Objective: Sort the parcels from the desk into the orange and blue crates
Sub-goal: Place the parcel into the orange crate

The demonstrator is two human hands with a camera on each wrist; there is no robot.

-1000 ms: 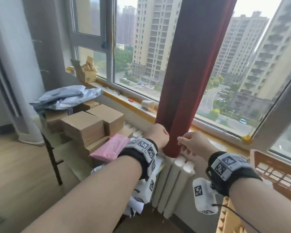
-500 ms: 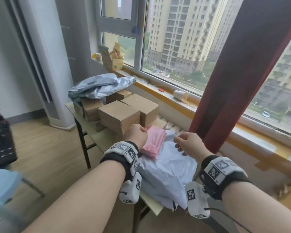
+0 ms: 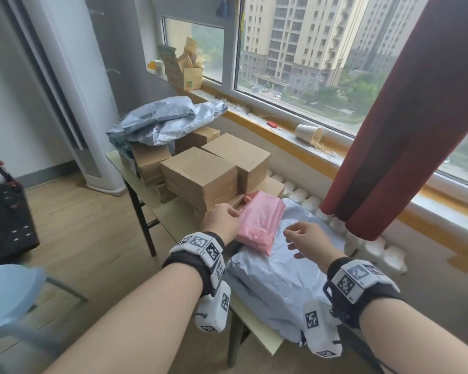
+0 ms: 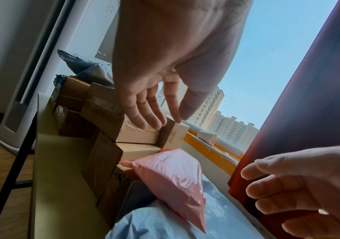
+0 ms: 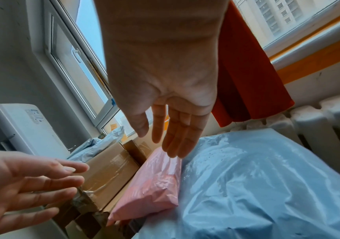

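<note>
The flat pink plastic mailer pouch point(image 3: 260, 225) lies on the bench point(image 3: 157, 209), its near end resting on the large pale blue-grey plastic mailer bag point(image 3: 278, 279) and its far end against the stack of brown cardboard boxes point(image 3: 200, 176). Both hands are empty with fingers relaxed: the left hand point(image 3: 220, 222) hovers at the pouch's left edge beside the boxes, and the right hand point(image 3: 305, 241) hangs over the blue-grey bag just right of the pouch. Whether either one touches the film cannot be told.

The pouch looks light, soft and padded, with slick crinkled film that may slide under fingertips; it will likely sag if lifted by one corner, so a pinch across both long edges, or thumb over and fingers under, seems safest. The blue-grey bag underneath is bulkier and floppy and probably wants two hands beneath it. The boxes look stiff and taped, easy to clamp by opposite faces.

The head view shows the whole bench, a second crumpled grey bag point(image 3: 162, 120) atop the far boxes, and a tipped paper cup point(image 3: 308, 132) on the sill. The left wrist view shows the pouch's underside tilted up against a box. The right wrist view shows glossy tape on the box sides point(image 5: 111, 174). No crate is clearly visible in any view.
</note>
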